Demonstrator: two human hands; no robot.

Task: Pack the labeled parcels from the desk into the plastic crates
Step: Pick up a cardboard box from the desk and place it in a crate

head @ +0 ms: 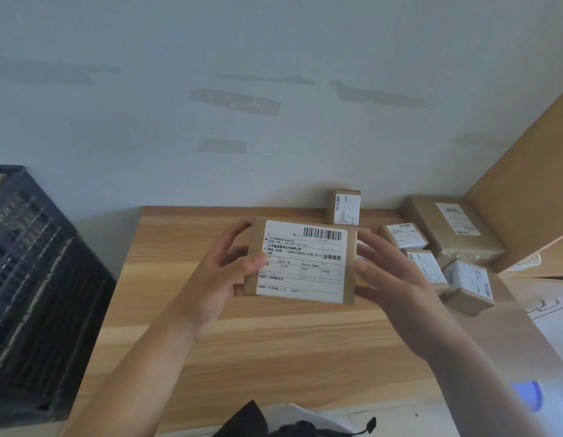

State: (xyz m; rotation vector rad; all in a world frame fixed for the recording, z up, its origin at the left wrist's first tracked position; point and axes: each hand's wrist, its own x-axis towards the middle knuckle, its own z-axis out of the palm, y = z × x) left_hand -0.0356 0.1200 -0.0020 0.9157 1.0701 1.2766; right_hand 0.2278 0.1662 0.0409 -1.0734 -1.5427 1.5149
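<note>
Holding the labeled parcel [300, 261] above the counter [274, 335] at frame centre, my left hand [220, 279] pinches its left edge, thumb on the label; my right hand [389, 279] touches the right edge, fingers spread. The dark crate [31, 279] lies far left, nearer my left hand.

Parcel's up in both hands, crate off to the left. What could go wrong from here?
1. The left hand grips the held parcel by one edge, and the right hand touches the other edge with nearly straight fingers; it may slip on the way over.
2. The dark plastic crate stands beyond the desk edge; a short release could miss it.
3. The small parcels crowd together on the right and are easily knocked.
</note>
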